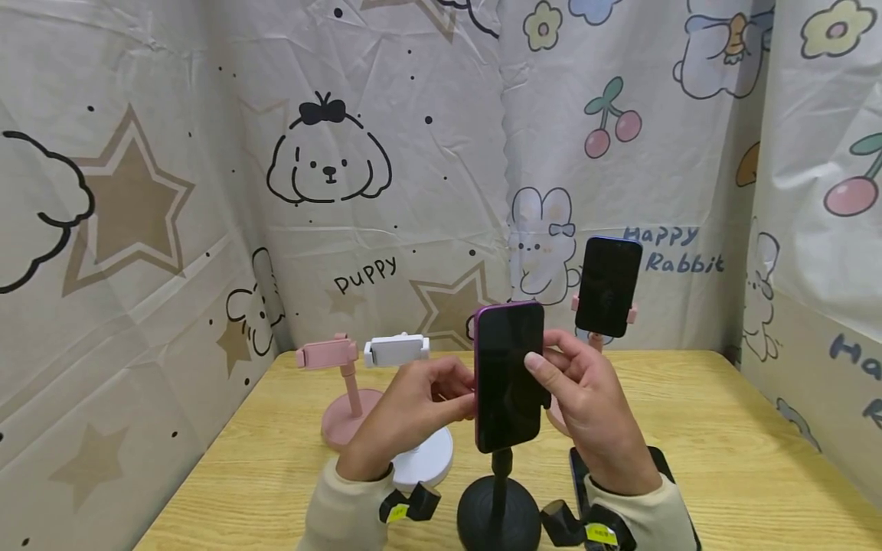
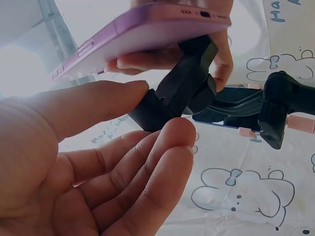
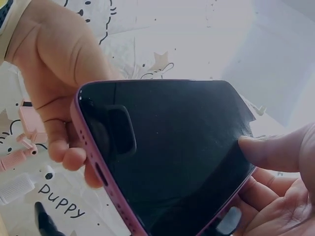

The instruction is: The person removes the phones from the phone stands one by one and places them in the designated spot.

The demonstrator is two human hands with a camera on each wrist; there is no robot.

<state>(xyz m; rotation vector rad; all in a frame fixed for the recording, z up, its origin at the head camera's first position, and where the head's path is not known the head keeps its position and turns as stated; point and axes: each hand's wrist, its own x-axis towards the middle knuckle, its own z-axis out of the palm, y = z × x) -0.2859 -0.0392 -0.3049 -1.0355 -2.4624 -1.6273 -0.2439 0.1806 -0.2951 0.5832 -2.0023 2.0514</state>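
Note:
A pink-purple phone [image 1: 508,375], its dark screen towards me, stands upright before a black phone stand [image 1: 499,514]. My right hand [image 1: 586,398] holds the phone by its right edge, thumb on the screen and fingers behind. In the left wrist view, my left hand [image 2: 108,162] pinches one end of the black clamp [image 2: 184,81] between thumb and fingers. The phone's back lies close against the clamp's other end; firm seating cannot be told. From the right wrist view, the phone's screen [image 3: 172,147] hides most of the clamp.
Behind my left hand stand a pink phone stand [image 1: 353,386] and a white phone stand [image 1: 397,350]. A pink stand at the right holds another phone [image 1: 609,287]. Under my right wrist, a dark flat device [image 1: 663,463] lies on the wooden table [image 1: 751,459]. Printed curtains [image 1: 441,176] surround it.

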